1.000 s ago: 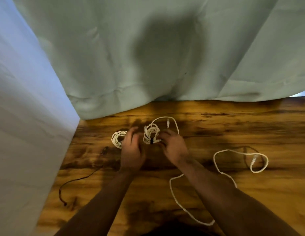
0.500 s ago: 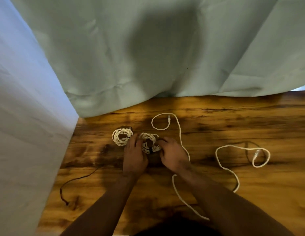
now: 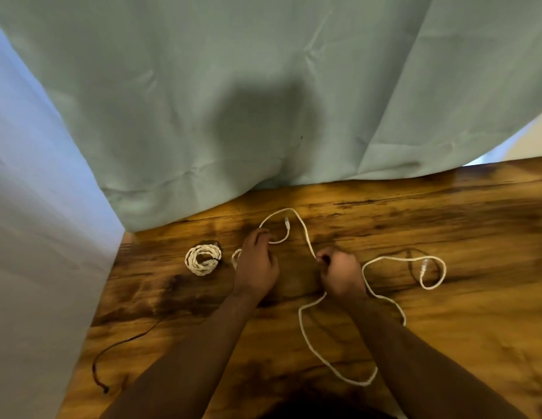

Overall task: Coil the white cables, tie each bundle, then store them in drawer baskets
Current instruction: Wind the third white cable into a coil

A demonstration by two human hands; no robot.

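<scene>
Bare tabletop lies right of the loose cable; curtain walls the far side.

My wooden table bears a tied coil of white cable, a loose white cable sprawled in loops, and a thin dark cord at left.

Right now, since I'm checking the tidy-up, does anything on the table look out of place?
A thin dark cord trails near the left edge of the table, odd among the pale ones. The loose white cable sprawls uncoiled.
</scene>
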